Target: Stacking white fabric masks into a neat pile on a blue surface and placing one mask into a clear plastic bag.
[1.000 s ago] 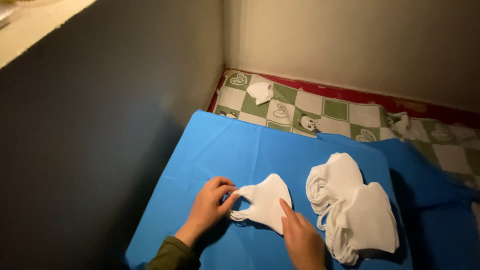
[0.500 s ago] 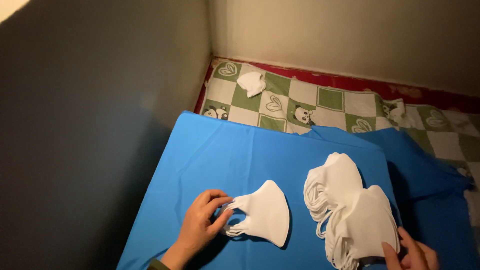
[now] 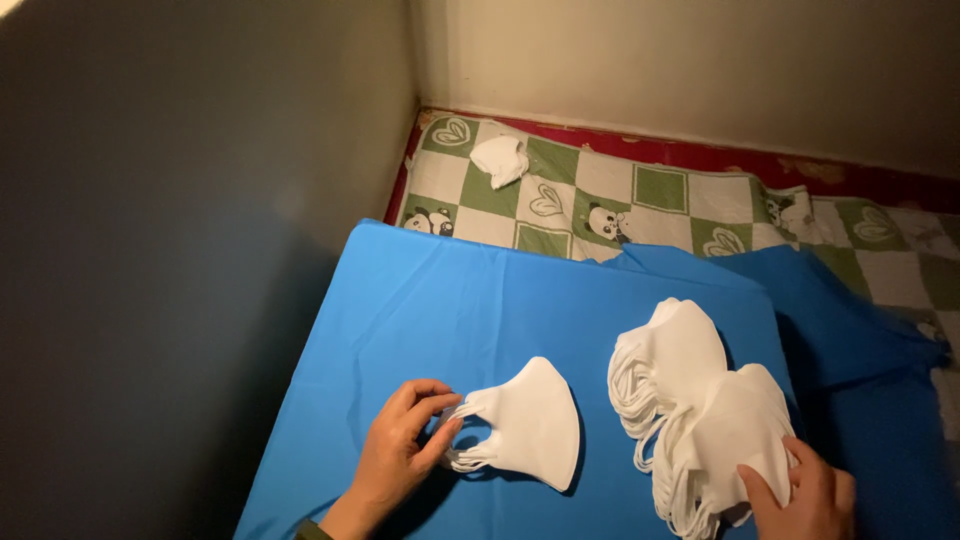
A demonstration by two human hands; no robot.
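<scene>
While my left hand (image 3: 405,450) pinches the ear loops of a single folded white fabric face mask (image 3: 530,425) on the blue sheet (image 3: 450,300), my right hand (image 3: 800,490) lies open-fingered atop the stacked white masks (image 3: 700,400); best lift just the top one, keeping the pile square.

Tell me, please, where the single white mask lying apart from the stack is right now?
In the head view the single white mask lies low on the blue sheet, left of the stacked masks, its ear loops at the left hand.
</scene>
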